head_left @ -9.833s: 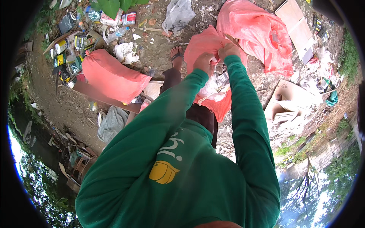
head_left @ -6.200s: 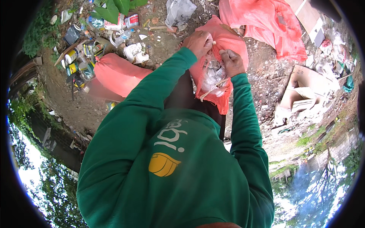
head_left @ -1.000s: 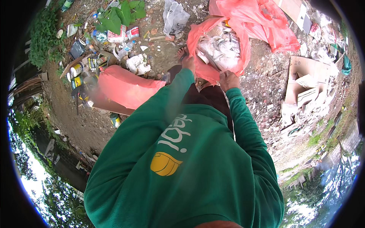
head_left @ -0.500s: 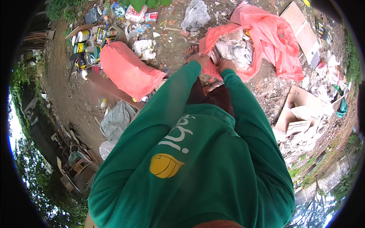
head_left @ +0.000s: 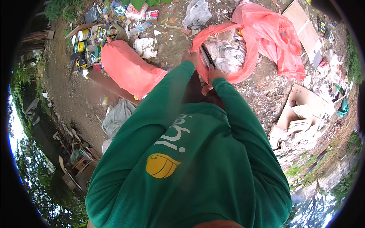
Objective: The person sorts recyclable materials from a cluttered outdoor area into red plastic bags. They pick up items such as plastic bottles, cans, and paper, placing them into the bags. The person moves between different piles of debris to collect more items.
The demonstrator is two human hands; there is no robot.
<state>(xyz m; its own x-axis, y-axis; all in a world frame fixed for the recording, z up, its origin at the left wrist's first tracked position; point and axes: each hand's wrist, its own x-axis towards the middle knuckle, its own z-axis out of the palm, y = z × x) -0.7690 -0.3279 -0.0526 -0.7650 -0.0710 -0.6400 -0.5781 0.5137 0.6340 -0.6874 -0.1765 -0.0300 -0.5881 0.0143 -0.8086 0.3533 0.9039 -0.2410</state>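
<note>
An open pink plastic bag [head_left: 249, 57] lies on the dirt ahead of me, stuffed with crumpled clear and white plastic [head_left: 228, 53]. My left hand [head_left: 189, 57] grips the bag's near left rim. My right hand [head_left: 213, 73] is closed on the rim just beside it, with a thin dark flat piece [head_left: 207, 56] standing between the two hands at the bag's mouth. Both arms are in green sleeves. The rest of the pink bag's sheet [head_left: 273, 34] spreads out behind its mouth.
A second, filled pink bag [head_left: 129, 70] lies to the left. Cans, bottles and wrappers [head_left: 99, 34] pile up at the far left. A clear bag [head_left: 195, 13] lies beyond. Flattened cardboard [head_left: 300, 110] and a board [head_left: 304, 26] lie right. A grey sack [head_left: 118, 116] sits near my left side.
The bag's mouth has been pulled wider, showing more of the plastic inside. My hands have stayed on the near rim, and the view has swung slightly.
</note>
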